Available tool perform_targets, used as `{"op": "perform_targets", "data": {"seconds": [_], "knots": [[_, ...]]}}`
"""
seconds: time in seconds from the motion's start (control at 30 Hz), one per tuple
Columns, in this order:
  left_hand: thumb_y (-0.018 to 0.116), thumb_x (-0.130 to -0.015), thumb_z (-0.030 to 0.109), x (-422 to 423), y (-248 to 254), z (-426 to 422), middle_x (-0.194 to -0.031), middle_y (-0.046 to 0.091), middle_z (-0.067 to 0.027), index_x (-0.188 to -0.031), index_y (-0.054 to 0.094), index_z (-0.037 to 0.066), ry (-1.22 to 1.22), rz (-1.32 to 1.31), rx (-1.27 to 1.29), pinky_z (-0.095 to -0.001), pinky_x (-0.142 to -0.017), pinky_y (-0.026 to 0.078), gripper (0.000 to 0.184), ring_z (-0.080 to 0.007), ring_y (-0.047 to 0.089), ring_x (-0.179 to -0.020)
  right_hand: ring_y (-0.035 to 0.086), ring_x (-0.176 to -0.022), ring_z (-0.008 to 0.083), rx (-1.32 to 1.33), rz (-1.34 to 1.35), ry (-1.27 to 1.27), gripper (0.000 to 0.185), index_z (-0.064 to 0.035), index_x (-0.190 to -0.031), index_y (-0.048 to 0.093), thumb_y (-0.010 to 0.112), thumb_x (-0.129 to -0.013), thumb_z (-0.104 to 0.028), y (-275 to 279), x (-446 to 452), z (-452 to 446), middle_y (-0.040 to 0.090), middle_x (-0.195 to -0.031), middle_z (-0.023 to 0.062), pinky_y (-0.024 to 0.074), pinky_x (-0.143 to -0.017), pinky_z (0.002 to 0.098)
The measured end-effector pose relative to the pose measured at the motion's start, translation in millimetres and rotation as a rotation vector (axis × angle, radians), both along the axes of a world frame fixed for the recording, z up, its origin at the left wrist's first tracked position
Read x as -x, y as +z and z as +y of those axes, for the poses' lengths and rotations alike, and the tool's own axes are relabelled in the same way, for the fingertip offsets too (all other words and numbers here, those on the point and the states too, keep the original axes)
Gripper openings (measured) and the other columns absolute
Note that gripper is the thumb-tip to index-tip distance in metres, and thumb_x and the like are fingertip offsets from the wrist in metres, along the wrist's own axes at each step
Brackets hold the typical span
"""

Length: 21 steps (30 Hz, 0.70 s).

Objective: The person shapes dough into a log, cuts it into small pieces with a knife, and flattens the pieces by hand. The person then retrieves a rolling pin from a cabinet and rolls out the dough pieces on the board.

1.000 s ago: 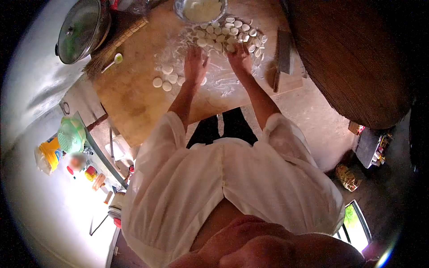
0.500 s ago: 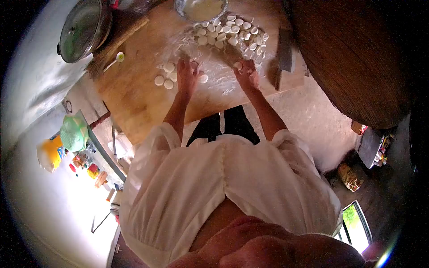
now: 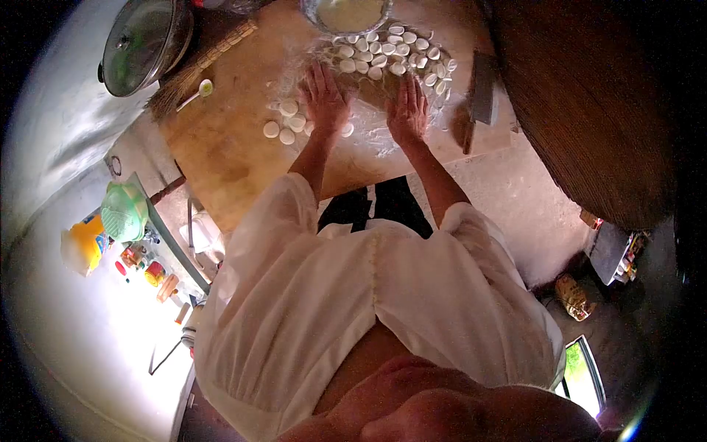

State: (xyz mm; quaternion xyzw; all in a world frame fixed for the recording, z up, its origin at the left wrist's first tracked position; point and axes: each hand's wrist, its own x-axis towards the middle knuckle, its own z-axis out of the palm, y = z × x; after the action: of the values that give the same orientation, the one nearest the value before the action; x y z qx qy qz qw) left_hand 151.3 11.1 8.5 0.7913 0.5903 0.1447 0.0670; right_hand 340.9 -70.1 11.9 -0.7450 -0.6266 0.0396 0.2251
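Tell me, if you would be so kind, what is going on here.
A person is working pale pieces that look like dough at a floury table. The left hand and right hand are both palm down; whether anything lies beneath them is hidden. Many small pieces lie beyond the fingers, near a bowl. Several flat rounds lie around the left wrist.

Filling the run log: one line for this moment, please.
left hand: open, palm down; right hand: open, palm down; dough pieces: mostly beyond both hands
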Motion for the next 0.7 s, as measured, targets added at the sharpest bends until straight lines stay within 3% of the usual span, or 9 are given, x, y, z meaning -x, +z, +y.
{"op": "perform_targets", "data": {"seconds": [0.07,0.3,0.4,0.47,0.53,0.57,0.6,0.63,0.7], "knots": [[0.057,-0.091,0.055,-2,4,1,-0.161,0.022,-0.0189,-0.153,0.028,-0.001,0.006,-0.068,0.073,-0.0604,-0.119,0.009,0.088,-0.038,0.017,-0.15,0.035,-0.141,0.0366,0.048,-0.046,0.001,0.066,-0.0015,-0.147,0.038,0.059,-0.093,-0.032,-9,3,0,0.034,-0.156,0.0187,0.0292,-0.114,0.0507],[0.049,-0.092,0.062,-5,-7,2,-0.163,0.021,-0.016,-0.155,0.026,0.003,0.059,0.058,0.138,-0.0595,-0.119,0.008,0.089,-0.0368,0.017,-0.15,0.033,-0.143,0.0345,0.191,-0.111,-0.026,0.068,-0.0026,-0.15,0.035,0.056,-0.092,-0.032,-11,5,1,0.033,-0.157,0.0173,0.0258,-0.116,0.0507],[0.049,-0.095,0.055,-8,-1,6,-0.162,0.024,-0.0177,-0.153,0.029,0.003,0.051,0.069,0.132,-0.06,-0.119,0.011,0.081,-0.0385,0.019,-0.149,0.029,-0.145,0.0346,0.291,-0.07,-0.034,0.074,-0.0038,-0.153,0.029,0.056,-0.091,-0.033,3,6,4,0.026,-0.161,0.0162,0.0231,-0.117,0.0504],[0.051,-0.09,0.062,-6,11,1,-0.162,0.022,-0.0158,-0.154,0.027,0.003,0.042,-0.003,0.169,-0.0582,-0.12,0.008,0.09,-0.0365,0.018,-0.15,0.028,-0.145,0.0354,0.257,-0.061,-0.035,0.075,-0.0045,-0.154,0.028,0.057,-0.091,-0.034,0,5,-1,0.023,-0.162,0.0157,0.022,-0.118,0.051],[0.045,-0.1,0.045,-4,-3,5,-0.16,0.029,-0.0158,-0.151,0.035,0.004,0.034,-0.049,0.051,-0.0597,-0.119,0.011,0.067,-0.0356,0.023,-0.149,0.027,-0.146,0.0352,0.165,0.034,-0.02,0.078,-0.0064,-0.155,0.027,0.059,-0.091,-0.037,5,3,2,0.022,-0.162,0.015,0.022,-0.118,0.0513],[0.045,-0.1,0.045,4,-19,10,-0.16,0.029,-0.0158,-0.151,0.035,0.004,0.03,-0.052,0.046,-0.0597,-0.119,0.011,0.067,-0.0356,0.023,-0.149,0.032,-0.144,0.0339,0.069,0.045,-0.011,0.072,-0.0063,-0.152,0.034,0.061,-0.093,-0.036,5,2,0,0.03,-0.159,0.0156,0.0242,-0.118,0.049],[0.043,-0.102,0.041,18,-44,20,-0.159,0.03,-0.0162,-0.151,0.036,0.003,0.054,-0.199,0.083,-0.0562,-0.119,0.013,0.062,-0.034,0.025,-0.148,0.032,-0.144,0.0339,0.065,0.045,-0.009,0.072,-0.0063,-0.152,0.034,0.061,-0.093,-0.036,-6,-4,0,0.03,-0.159,0.0156,0.0242,-0.118,0.049],[0.04,-0.104,0.036,30,-65,26,-0.159,0.031,-0.0167,-0.15,0.037,0.003,0.079,-0.348,0.123,-0.0526,-0.12,0.016,0.057,-0.0323,0.028,-0.147,0.036,-0.141,0.0338,0.022,0.23,-0.008,0.065,-0.0056,-0.149,0.039,0.061,-0.094,-0.032,-24,-15,-2,0.036,-0.155,0.0161,0.0258,-0.117,0.0471],[0.045,-0.102,0.021,44,-34,23,-0.149,0.045,-0.0182,-0.141,0.047,0.0,0.059,-0.718,0.194,-0.0543,-0.119,0.02,0.044,-0.0309,0.036,-0.143,0.044,-0.136,0.0326,-0.104,0.644,-0.107,0.045,-0.0036,-0.139,0.052,0.061,-0.098,-0.018,-17,-22,-1,0.05,-0.145,0.0174,0.0308,-0.116,0.0421]]}}
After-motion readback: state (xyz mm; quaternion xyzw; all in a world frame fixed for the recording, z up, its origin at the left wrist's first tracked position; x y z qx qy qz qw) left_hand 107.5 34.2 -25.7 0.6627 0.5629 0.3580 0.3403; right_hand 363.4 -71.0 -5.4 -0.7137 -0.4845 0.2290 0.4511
